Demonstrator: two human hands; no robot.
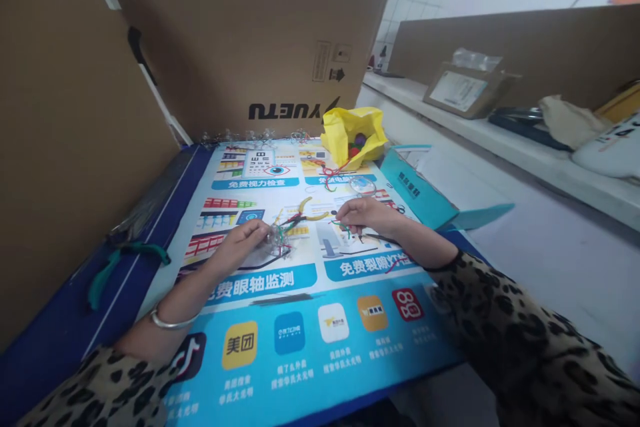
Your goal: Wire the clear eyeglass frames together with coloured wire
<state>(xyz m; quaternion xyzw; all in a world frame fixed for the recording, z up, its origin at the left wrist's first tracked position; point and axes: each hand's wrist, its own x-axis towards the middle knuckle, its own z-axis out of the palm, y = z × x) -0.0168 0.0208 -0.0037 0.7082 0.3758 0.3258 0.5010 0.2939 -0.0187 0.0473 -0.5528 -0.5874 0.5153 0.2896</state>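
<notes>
- Leopard-print sleeves (pixel 530 333) fill the lower left and lower right corners of the frame.
- Brown cardboard panel (pixel 225 47), lettered YUETU upside down, stands across the upper left and centre.
- Printed poster (pixel 230 312) with app icons and Chinese text covers the tabletop, centre of the frame.
- Turquoise box (pixel 415 190), right of centre.
- Yellow bag (pixel 333 133) gapes open, above and right of centre.
- Left hand (pixel 244 240), centre-left: thumb and fingers closed on a clear wiry cluster (pixel 278 242) with green and red strands.
- Right hand (pixel 369 215), right of centre: fingers curled, tips pinched together on a thin green strand (pixel 343 226).
- Yellow-handled pliers (pixel 303 215) lie between the hands, mid-frame.
</notes>
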